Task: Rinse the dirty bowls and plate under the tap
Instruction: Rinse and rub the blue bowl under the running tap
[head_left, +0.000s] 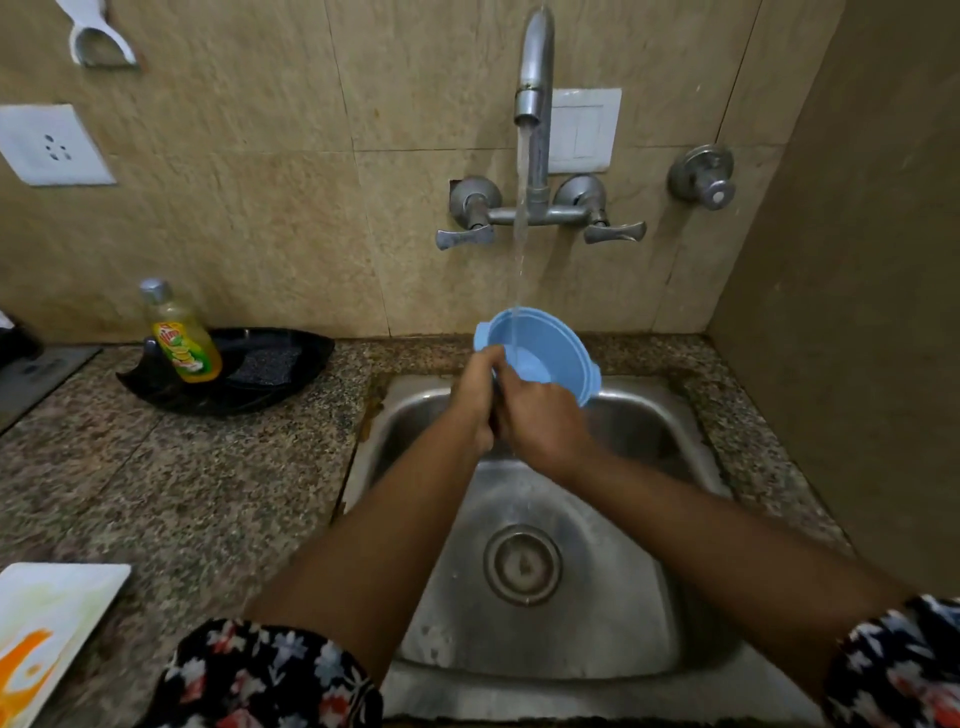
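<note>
While water from the tap (531, 78) runs into it, 1 blue bowl (540, 351) sits tilted just beyond the left hand (475, 397) and right hand (540, 421), both gripping its near rim. Rinsing looks underway; the stained plate (47, 629), well left of the hands, waits.

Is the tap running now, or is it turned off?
Running. A stream of water falls from the tap spout into the blue bowl, which both hands hold over the sink.

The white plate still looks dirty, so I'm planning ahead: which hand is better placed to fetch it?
Probably the left hand: the white plate lies on its side; the right hand would cross over.
</note>
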